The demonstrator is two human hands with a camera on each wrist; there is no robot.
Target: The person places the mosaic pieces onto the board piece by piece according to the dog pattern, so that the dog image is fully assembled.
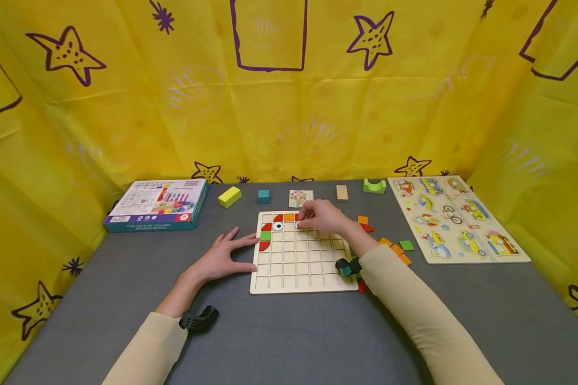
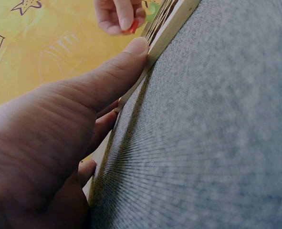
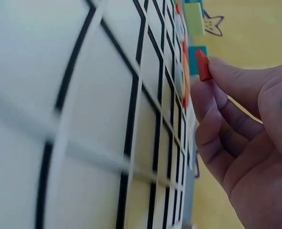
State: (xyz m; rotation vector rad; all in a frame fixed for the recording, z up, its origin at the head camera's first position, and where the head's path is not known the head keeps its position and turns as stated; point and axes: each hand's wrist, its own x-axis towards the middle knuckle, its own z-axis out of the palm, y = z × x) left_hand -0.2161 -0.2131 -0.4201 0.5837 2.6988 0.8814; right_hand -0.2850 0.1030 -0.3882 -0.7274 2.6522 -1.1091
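A wooden grid board (image 1: 289, 285) lies flat on the grey table. Red, orange and green tiles and a white eye tile (image 1: 278, 226) fill part of its top row and left column. At the board's left edge my left hand (image 1: 221, 259) rests with fingers spread, the thumb (image 2: 117, 71) touching the rim. My right hand (image 1: 324, 216) is over the upper part of the grid. Between its thumb and index finger it pinches a small red tile (image 3: 203, 66), held just off the board. The fingers partly hide the cells beneath.
Loose orange tiles (image 1: 397, 250), a green tile (image 1: 407, 245) and red ones lie right of the board. Behind stand a picture card (image 1: 301, 198) and yellow (image 1: 229, 197), blue (image 1: 264, 197), plain and green blocks. A box (image 1: 149, 206) is left, a vehicle puzzle (image 1: 457, 219) right.
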